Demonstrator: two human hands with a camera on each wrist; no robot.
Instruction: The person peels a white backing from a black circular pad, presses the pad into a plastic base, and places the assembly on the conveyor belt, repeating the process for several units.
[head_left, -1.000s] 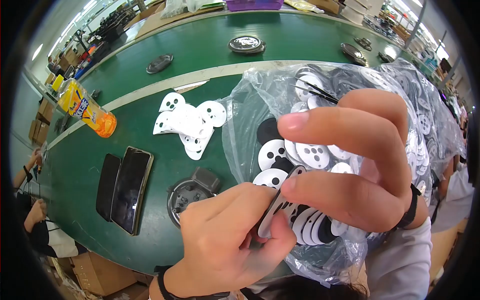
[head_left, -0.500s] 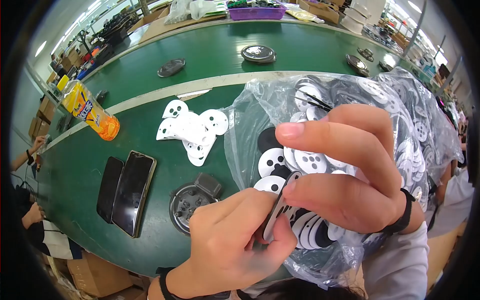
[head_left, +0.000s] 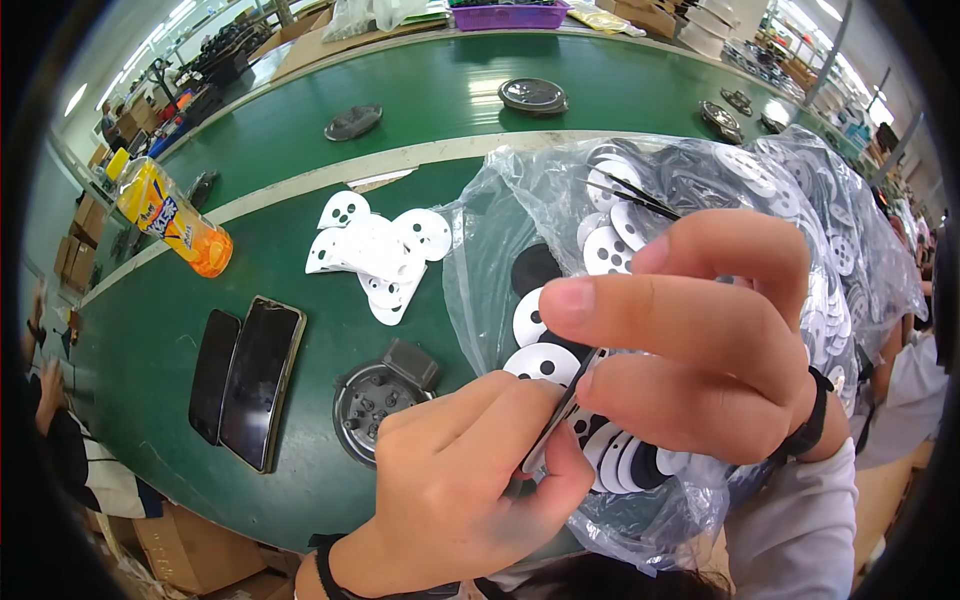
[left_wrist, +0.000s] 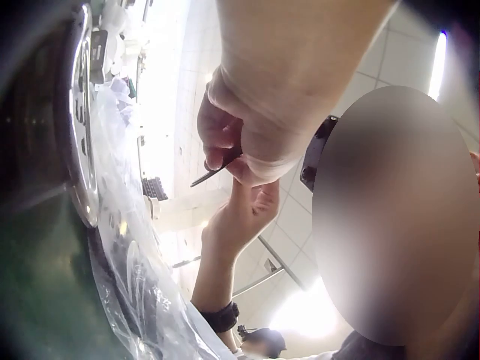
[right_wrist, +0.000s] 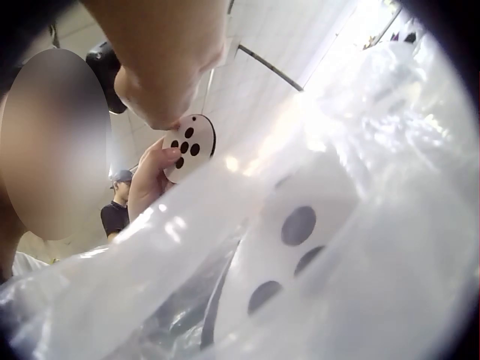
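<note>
Two dark round parts (head_left: 533,96) have slid rightward along the green strip beyond the bench (head_left: 310,490), and over that same second the white, dark-spotted disc (right_wrist: 189,141) has tipped more edge-on to the person's view. It's up off the bench, between both hands, near a clear plastic bag (head_left: 480,280) of similar discs. The left hand (head_left: 465,470) pinches it between thumb and curled forefinger. The right hand (head_left: 700,330) has its fingers bent and parted, one tip at the disc's edge; whether they grip it, I can't tell. White cut-outs (head_left: 375,250) lie heaped beyond two phones (head_left: 263,385) and a dark round housing (head_left: 370,405).
</note>
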